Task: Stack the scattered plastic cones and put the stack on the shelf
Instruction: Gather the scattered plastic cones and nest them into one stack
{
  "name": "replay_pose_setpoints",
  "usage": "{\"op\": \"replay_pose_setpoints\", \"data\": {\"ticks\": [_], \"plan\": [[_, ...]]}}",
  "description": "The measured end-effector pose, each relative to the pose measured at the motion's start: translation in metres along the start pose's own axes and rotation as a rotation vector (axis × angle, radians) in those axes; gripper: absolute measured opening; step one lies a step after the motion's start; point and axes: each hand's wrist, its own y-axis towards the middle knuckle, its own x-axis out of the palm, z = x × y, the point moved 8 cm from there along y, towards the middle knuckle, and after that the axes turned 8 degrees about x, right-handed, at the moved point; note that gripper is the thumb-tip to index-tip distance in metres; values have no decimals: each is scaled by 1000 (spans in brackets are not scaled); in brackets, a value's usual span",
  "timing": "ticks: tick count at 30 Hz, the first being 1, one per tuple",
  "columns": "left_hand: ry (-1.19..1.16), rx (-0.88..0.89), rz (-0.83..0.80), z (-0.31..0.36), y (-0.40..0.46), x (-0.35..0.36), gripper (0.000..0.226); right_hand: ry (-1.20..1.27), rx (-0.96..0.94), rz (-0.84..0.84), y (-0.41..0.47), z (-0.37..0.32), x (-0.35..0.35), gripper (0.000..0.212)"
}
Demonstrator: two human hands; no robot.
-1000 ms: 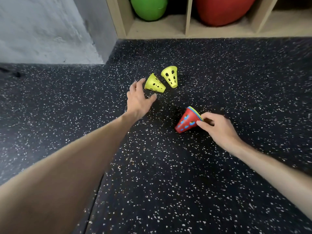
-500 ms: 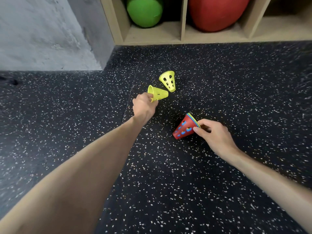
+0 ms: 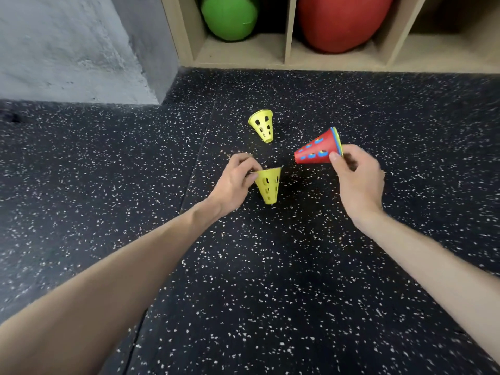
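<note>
Head view: left grip [image 3: 235, 182] pinches a yellow cone [image 3: 267, 185] by its rim; right grip [image 3: 357, 177] holds the red stack [image 3: 318, 151].

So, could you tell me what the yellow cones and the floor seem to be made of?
The held yellow cone and the loose yellow cone look like thin moulded plastic, with a smooth, slightly glossy finish and punched slots in the walls. The floor looks like matte black rubber matting with pale flecks and a visible seam, though that is judged by look alone.
</note>
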Motion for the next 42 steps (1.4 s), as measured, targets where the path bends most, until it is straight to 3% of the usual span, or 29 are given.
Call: {"op": "replay_pose_setpoints", "data": {"ticks": [3,7,15,19,25,29,32,42], "plan": [[-47,40,-97,23,-2,9,16,-62,-20,-96,3,-12,7,14],[-121,13,-168,42,-10,28,19,-297,5,-391,-10,-7,34,11],[-193,-114,-174,50,-30,44,74,-305,21,-623,-41,22,51,14],[-217,-119,-90,44,-23,40,74,-220,62,-591,-39,27,55,9],[-208,-157,62,18,10,23,55,-137,61,-388,-43,40,48,10],[-19,-207,3,-18,53,10,73,-71,50,-376,-48,51,43,14],[55,-234,70,-35,81,-11,81,-85,58,-406,-41,56,41,14],[-7,-225,126,-55,119,6,90,-145,90,-429,-48,79,36,14]]}}
